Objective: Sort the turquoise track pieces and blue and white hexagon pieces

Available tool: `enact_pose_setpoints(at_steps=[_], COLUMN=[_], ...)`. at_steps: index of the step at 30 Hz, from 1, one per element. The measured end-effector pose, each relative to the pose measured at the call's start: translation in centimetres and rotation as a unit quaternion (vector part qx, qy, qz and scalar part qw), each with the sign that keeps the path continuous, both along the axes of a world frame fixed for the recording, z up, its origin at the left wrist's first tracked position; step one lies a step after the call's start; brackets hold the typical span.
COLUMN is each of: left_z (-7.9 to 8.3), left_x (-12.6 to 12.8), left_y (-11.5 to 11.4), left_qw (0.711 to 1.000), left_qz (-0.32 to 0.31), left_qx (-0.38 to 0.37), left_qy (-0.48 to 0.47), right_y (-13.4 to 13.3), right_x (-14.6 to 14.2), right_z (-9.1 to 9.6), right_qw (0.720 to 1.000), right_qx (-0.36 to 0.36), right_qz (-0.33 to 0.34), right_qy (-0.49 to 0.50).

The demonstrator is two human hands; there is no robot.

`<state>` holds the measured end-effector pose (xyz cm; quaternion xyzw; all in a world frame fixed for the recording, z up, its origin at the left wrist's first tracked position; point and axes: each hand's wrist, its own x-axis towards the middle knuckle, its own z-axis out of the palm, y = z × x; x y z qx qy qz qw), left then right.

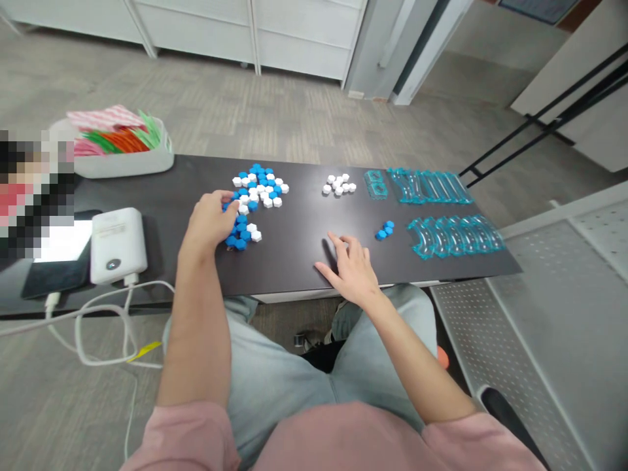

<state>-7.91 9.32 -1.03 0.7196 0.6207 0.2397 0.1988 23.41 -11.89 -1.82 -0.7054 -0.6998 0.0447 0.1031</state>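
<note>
My left hand [212, 219] is at the left edge of a mixed pile of small blue and white hexagonal pieces [265, 190]. Its thumb and fingers curl round some blue hexagonal pieces [228, 204]; whether they are lifted I cannot tell. More blue pieces [239, 237] lie just below the thumb. My right hand [352, 267] is open with fingers apart, low over the dark table [294, 261], holding nothing. Beyond it sits a small group of white hexagonal pieces [338, 185]. To its right are a few blue ones [385, 230].
Two rows of clear teal plastic parts [429, 187] [456, 237] and small square teal parts [375, 184] lie at the right. On the left are a white power bank [118, 245], a phone [59, 252], white cables [103, 307] and a white basket [125, 163] of colourful strips.
</note>
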Motion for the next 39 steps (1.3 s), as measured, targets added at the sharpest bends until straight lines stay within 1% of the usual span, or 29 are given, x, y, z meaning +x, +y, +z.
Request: enact_pose_setpoints(at_steps=[2,4,7,9,12,17,19,21,23,25,28,32,35,39], left_z=[-0.4,-0.6,-0.9,-1.2,-1.8,-2.5,-2.5,-2.4,-2.1,-1.9,-1.5,-1.3,-1.3,-1.2], left_x=[0.5,1.2,2.2,2.4,2.1,0.8,0.5,0.7,1.5,2.6,4.2,5.3,5.7,6.7], left_y=[0.1,0.2,1.0,2.0,3.8,7.8,9.8,11.7,13.3,14.3,14.8,14.5,13.9,12.7], left_qw=[1.000,0.999,0.995,0.993,0.990,0.969,0.963,0.958,0.954,0.949,0.939,0.926,0.923,0.926], left_qz=[-0.010,0.023,0.084,0.088,0.060,-0.001,-0.021,-0.046,-0.080,-0.117,-0.166,-0.231,-0.259,-0.272], left_qx=[0.000,0.005,0.022,0.023,0.021,0.070,0.057,0.029,0.001,-0.031,-0.075,-0.109,-0.102,-0.087], left_qy=[-0.016,-0.023,-0.048,-0.077,-0.128,-0.236,-0.264,-0.281,-0.288,-0.290,-0.291,-0.278,-0.267,-0.248], right_y=[0.8,1.3,1.6,1.5,1.4,1.4,1.4,1.4,1.4,1.4,1.4,1.3,1.3,1.4], right_x=[-1.4,-2.0,-2.1,-1.9,-1.7,-2.0,-2.1,-2.2,-2.2,-2.2,-2.2,-2.3,-2.4,-2.6], right_z=[0.3,0.4,0.3,0.1,-0.2,-0.2,-0.2,-0.1,-0.1,-0.1,-0.1,0.1,0.4,0.7], right_qw=[1.000,1.000,1.000,1.000,0.999,0.999,0.999,0.999,0.999,0.999,0.999,0.999,0.999,0.999], right_qx=[-0.008,-0.010,-0.004,0.002,0.017,0.037,0.039,0.042,0.044,0.043,0.042,0.043,0.035,0.027], right_qz=[0.015,0.018,0.014,0.012,0.013,0.009,0.008,0.009,0.008,0.006,0.002,-0.001,0.001,-0.001], right_qy=[0.006,0.012,0.018,0.022,0.029,0.035,0.034,0.033,0.029,0.023,0.018,0.017,0.018,0.025])
